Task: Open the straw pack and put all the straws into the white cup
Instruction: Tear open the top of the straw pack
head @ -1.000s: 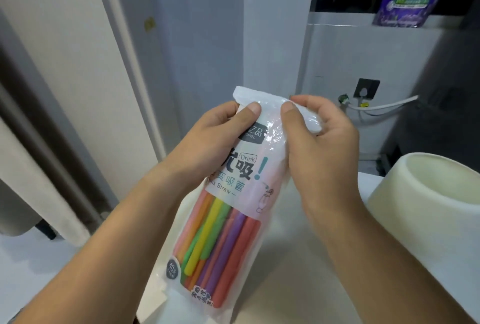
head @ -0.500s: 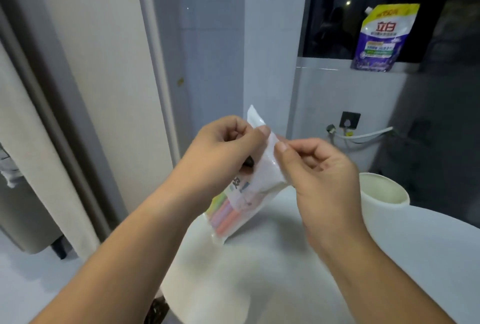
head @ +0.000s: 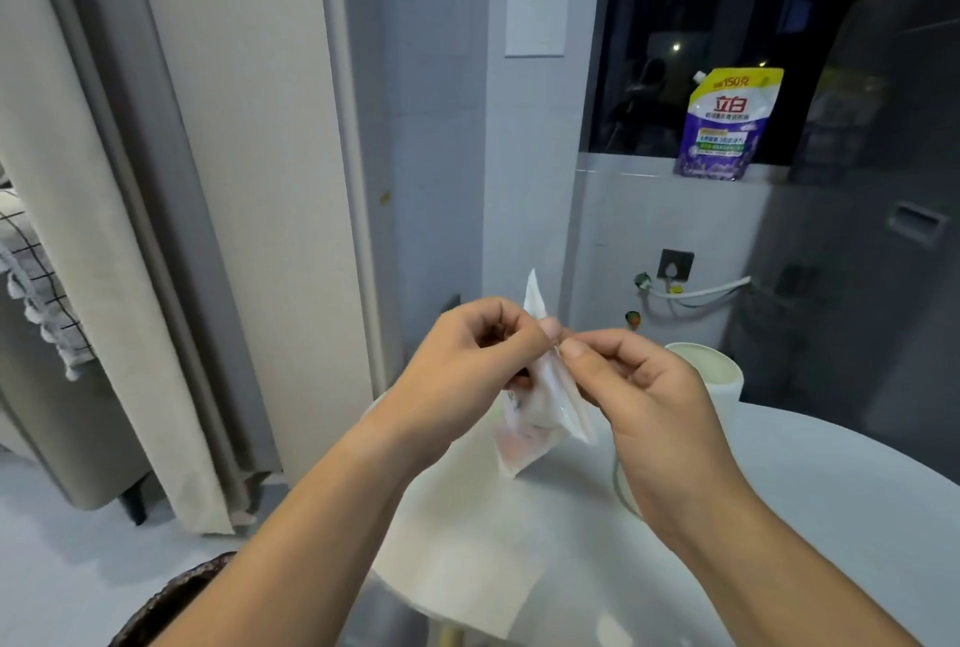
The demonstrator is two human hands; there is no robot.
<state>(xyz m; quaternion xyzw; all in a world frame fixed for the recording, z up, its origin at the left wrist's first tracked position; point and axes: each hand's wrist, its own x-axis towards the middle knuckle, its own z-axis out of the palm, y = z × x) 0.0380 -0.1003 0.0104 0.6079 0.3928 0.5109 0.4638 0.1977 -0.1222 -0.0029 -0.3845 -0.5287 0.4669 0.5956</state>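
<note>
2 hands pinch the top edge of the straw pack (head: 540,412), left hand (head: 467,376) and right hand (head: 649,402) thumb against fingers, over the round table (head: 779,516); the pack's print is blurred. The white cup (head: 711,366) stands just behind the right hand. A purple pouch (head: 724,124) on the sill reads "立白" and "150".

Both hands, left hand (head: 467,371) and right hand (head: 644,397), pinch the straw pack (head: 540,407) top above the round white surface (head: 779,516), white cup (head: 711,368) just behind
</note>
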